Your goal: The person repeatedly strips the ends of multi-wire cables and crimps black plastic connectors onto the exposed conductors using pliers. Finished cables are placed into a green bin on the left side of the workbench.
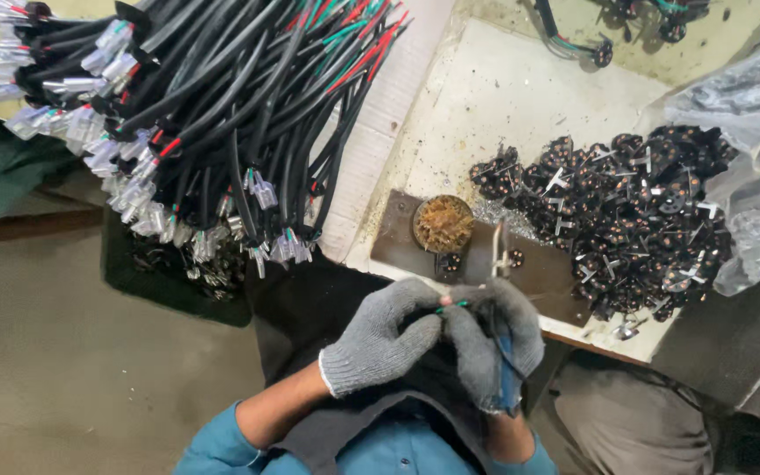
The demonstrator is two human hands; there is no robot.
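Black sheathed cable with green and red wire tips (461, 308) sat pinched between both gloved hands, just in front of the person's chest, near the table edge – left hand in grey knit glove (378, 339) had fingers curled, thumb and forefinger gripping the cable end; right hand in grey knit glove (494, 339) was clenched around the same cable plus a blue-handled tool (507, 378) – tool's tip not clear. Dark brown rectangular work block (538, 268) lay just beyond the hands, carrying a round tin of brass wool (443, 224). Pile of small black round components (626, 211) lay to its right. Big bundle of black cables with clear plastic connectors (213, 114) hung at upper left
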